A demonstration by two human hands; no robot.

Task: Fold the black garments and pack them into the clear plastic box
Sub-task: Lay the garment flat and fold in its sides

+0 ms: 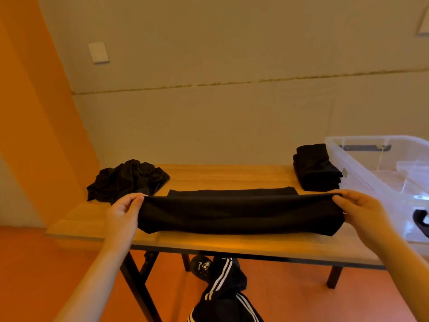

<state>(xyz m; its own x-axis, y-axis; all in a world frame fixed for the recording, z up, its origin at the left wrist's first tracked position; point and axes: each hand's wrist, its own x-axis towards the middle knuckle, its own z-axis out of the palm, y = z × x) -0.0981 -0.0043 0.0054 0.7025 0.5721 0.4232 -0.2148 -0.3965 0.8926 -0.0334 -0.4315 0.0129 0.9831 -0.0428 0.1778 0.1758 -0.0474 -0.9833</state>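
A long black garment (pixel 239 212) lies stretched across the middle of the wooden table (pixel 209 242), partly folded over itself. My left hand (pixel 126 212) pinches its left end and my right hand (pixel 358 211) pinches its right end, lifting the near fold slightly. A crumpled black garment (pixel 127 180) lies at the table's back left. A stack of folded black garments (pixel 315 169) sits at the back right, beside the clear plastic box (pixel 352 159), which stands on the table's right end.
The box has black latch handles (pixel 421 221) and looks to hold no garments. Under the table I see dark trousers with white stripes (pixel 222 289) and black table legs (pixel 137 282). A beige wall stands behind; an orange wall is on the left.
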